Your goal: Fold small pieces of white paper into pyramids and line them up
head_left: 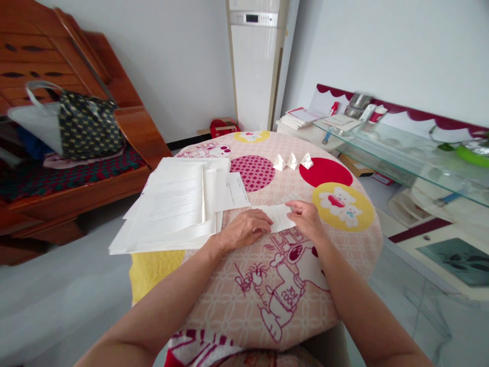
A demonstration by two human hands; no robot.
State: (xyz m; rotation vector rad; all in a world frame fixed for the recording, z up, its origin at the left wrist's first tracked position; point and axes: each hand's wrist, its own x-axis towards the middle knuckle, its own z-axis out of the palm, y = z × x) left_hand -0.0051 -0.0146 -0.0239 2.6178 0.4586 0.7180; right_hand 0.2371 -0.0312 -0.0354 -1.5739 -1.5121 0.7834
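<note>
Your left hand, fingers loosely curled, lies at the left edge of the small paper in the centre of the frame, probably to steady it; whether it grips, you cannot tell from here. Your right hand pinches the paper's right edge between thumb and fingers, apparently keeping it flat against the tablecloth. Three folded shapes stand beyond, upper right of centre, seemingly set clear of your hands; the paper stack sits left of centre, within easy reach.
</note>
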